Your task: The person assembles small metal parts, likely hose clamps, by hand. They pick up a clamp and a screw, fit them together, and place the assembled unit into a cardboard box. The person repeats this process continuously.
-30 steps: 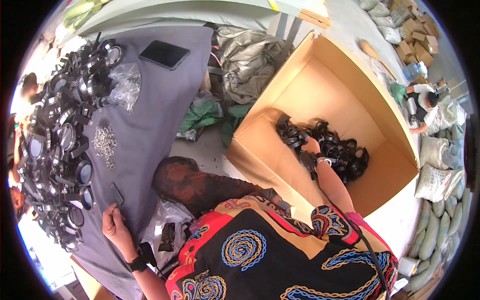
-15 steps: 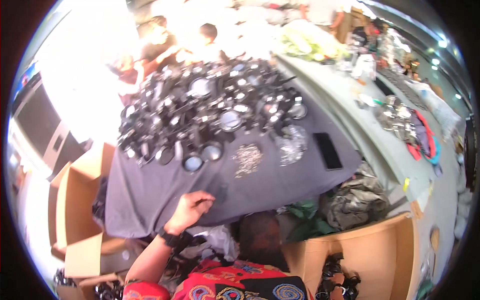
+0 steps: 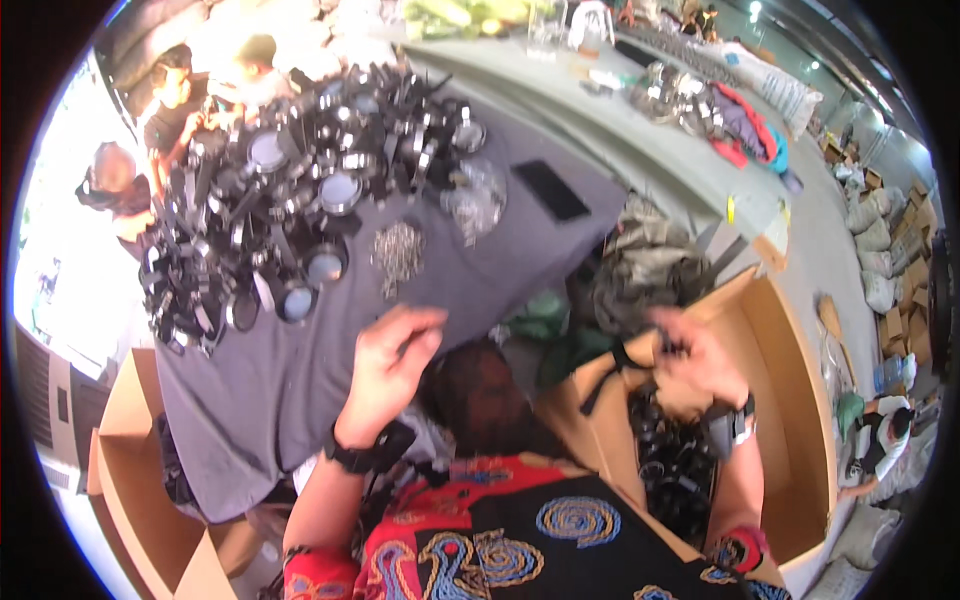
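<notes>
My right hand (image 3: 700, 365), somewhat blurred, is closed on a black part with a strap-like end (image 3: 608, 380) sticking out to the left. It is above an open cardboard box (image 3: 785, 400) holding many similar black parts (image 3: 675, 470). My left hand (image 3: 395, 365) is over the near edge of the dark grey cloth (image 3: 440, 270), fingers loosely bent and apart from the thumb, with nothing visible in it. Beyond it lie a small heap of tiny silvery pieces (image 3: 398, 255) and a large pile of black parts with round, shiny, mirror-like discs (image 3: 340, 192).
A clear plastic bag (image 3: 475, 200) and a black phone-like slab (image 3: 550, 190) lie on the cloth. Another cardboard box (image 3: 135, 440) is at left. Crumpled dark cloth (image 3: 650, 265) is between table and right box. People (image 3: 180, 105) sit beyond the pile.
The view has turned to the right. My right hand has come up from inside the right box with a black part. My left hand remains near the cloth's edge.
</notes>
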Available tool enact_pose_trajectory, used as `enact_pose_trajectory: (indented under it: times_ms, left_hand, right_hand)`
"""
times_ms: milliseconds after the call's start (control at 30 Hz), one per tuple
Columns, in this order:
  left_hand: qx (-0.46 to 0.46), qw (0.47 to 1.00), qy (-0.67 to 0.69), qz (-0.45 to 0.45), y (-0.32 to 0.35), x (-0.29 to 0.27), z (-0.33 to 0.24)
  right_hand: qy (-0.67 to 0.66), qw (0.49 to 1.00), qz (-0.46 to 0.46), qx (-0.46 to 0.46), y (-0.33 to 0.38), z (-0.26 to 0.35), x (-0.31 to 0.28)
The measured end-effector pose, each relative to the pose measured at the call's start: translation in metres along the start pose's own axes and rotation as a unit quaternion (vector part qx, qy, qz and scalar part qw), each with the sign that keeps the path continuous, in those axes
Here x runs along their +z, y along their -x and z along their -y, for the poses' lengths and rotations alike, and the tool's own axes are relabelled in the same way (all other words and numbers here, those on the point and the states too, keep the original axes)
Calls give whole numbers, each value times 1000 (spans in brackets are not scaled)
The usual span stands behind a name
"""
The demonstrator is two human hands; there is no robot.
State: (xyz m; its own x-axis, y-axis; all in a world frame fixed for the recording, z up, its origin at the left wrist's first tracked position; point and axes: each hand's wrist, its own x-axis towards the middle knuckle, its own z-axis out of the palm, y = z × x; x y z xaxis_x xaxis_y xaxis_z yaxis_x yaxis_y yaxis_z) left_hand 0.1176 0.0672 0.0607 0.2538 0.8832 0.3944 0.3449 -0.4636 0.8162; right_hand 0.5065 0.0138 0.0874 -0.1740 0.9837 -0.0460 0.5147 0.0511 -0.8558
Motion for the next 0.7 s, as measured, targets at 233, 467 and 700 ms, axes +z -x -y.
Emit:
enact_pose_trajectory:
  times_ms: [233,467,700]
  left_hand:
    - [-88,968,229,46,11,20,12]
    - [-212,773,596,55,30,7,14]
    - [-147,901,337,-231,63,-45,45]
  right_hand:
    - [28,962,22,-270,-77,58,65]
    - [23,909,97,-405,-126,81,102]
    - [369,828,-327,-267,-219,79,-21]
